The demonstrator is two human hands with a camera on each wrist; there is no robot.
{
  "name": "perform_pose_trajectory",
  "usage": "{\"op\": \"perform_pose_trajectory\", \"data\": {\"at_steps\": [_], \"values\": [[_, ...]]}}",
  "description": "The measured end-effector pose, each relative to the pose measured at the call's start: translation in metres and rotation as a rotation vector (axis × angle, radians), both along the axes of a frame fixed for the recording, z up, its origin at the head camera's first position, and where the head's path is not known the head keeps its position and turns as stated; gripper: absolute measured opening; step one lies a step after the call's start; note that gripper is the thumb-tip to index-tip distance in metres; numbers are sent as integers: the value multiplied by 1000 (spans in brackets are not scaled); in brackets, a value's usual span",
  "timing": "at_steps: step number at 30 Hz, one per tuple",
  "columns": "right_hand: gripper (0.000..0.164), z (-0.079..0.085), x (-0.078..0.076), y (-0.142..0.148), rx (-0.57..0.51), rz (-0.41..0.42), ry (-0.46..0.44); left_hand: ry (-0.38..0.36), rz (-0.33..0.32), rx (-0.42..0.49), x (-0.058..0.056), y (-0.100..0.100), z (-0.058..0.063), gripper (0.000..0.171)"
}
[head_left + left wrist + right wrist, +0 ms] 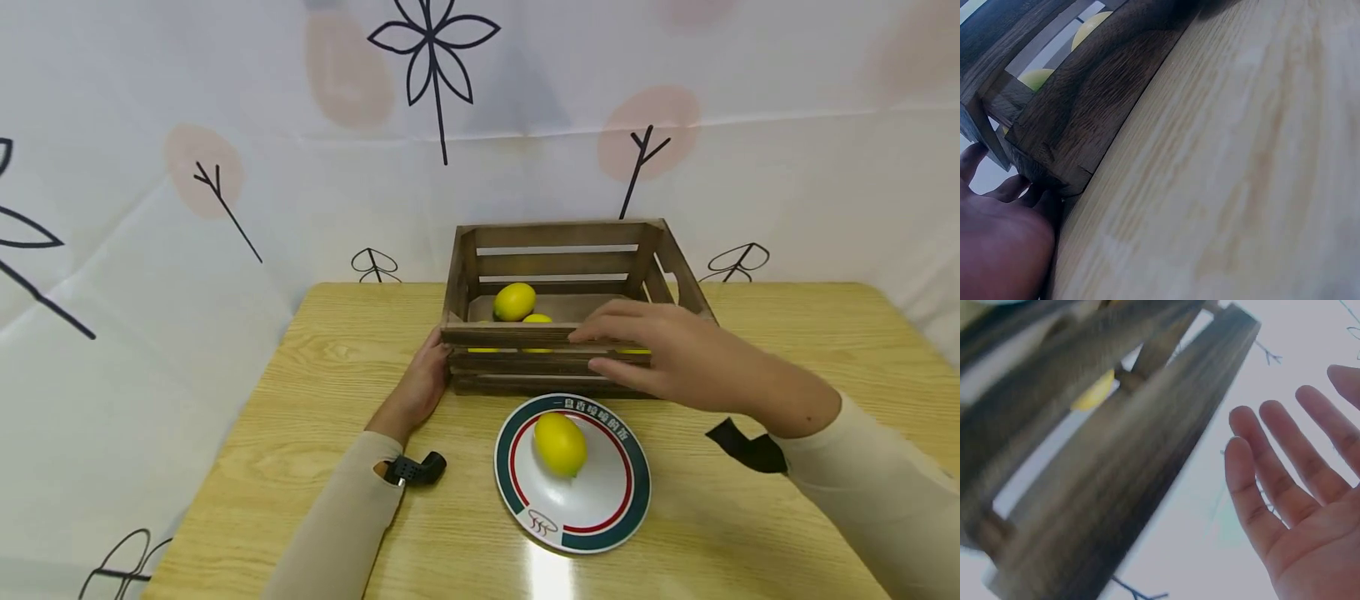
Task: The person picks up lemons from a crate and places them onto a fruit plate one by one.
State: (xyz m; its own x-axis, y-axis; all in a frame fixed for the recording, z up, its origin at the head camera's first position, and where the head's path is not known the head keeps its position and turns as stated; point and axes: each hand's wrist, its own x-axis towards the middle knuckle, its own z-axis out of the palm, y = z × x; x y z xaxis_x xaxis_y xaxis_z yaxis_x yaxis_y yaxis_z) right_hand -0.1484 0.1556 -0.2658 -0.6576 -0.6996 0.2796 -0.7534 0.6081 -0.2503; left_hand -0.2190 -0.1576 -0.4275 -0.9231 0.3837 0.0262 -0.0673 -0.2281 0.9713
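In the head view, my left grip (422,379) rests unclenched against the left side of the wooden crate (517,337), which has lemons (514,302) inside; my right grip (667,350), released and holding nothing, hovers by its front, and another lemon (560,444) sits on the plate (637,479) on the table (337,375). The left wrist view shows my left grip touching the crate's corner. In the right wrist view, my right grip is spread beside the crate, apart from it.

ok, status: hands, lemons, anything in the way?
Left hand against crate's near left corner; right hand open, empty, by its front. One lemon on plate, other lemons inside crate. Front slats partly hide those.
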Motion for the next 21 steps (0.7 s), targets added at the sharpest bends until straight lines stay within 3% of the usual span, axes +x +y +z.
{"op": "perform_pose_trajectory", "data": {"at_steps": [10,21], "values": [[27,39,-32,-3,131,-70,-3,10,-17,-15,-1,-5,-2,55],[26,57,-74,-5,290,-114,-120,25,-23,8,-2,-3,-2,54]]}}
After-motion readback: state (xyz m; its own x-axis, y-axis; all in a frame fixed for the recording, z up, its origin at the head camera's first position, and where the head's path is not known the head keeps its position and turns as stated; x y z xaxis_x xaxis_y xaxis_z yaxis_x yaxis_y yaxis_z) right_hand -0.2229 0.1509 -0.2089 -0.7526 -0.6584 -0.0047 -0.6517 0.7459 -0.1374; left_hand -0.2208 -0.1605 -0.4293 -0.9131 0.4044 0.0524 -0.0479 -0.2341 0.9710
